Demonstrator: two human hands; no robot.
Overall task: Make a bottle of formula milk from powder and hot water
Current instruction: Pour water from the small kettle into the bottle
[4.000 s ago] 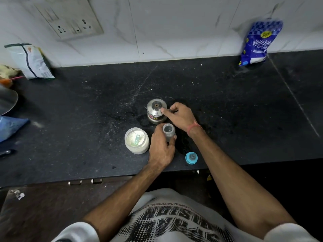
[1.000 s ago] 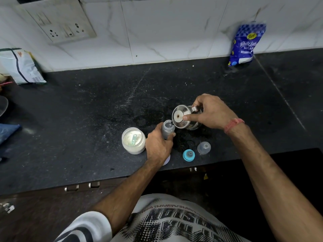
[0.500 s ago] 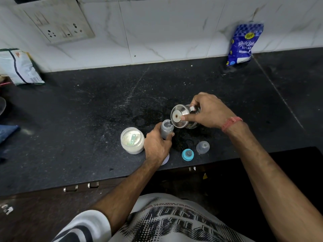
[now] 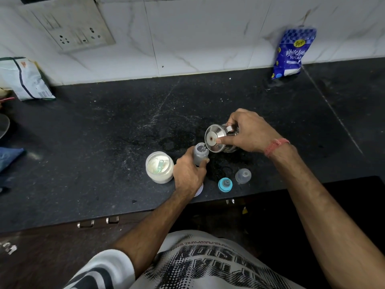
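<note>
Now pouring hot water. Right hand (image 4: 250,132) grip wraps tilted steel kettle (image 4: 218,138), thumb pinning lid; left hand (image 4: 188,174) grip clasps bottle (image 4: 200,156), upright on surface (image 4: 104,132). Next, probably: level kettle, scoop powder from jar (image 4: 159,166).

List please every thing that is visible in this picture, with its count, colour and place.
baby bottle: 1, grey, counter front, upright
steel pot: 1, silver, lidded, tilted over the bottle mouth
powder jar: 1, white, open, left of the bottle
teat ring: 1, blue, counter front edge
clear cap: 1, transparent, right of the ring
sugar bag: 1, blue, against the wall
white packet: 1, far left
socket panel: 1, wall
left hand: holds the bottle
right hand: holds the pot
</note>
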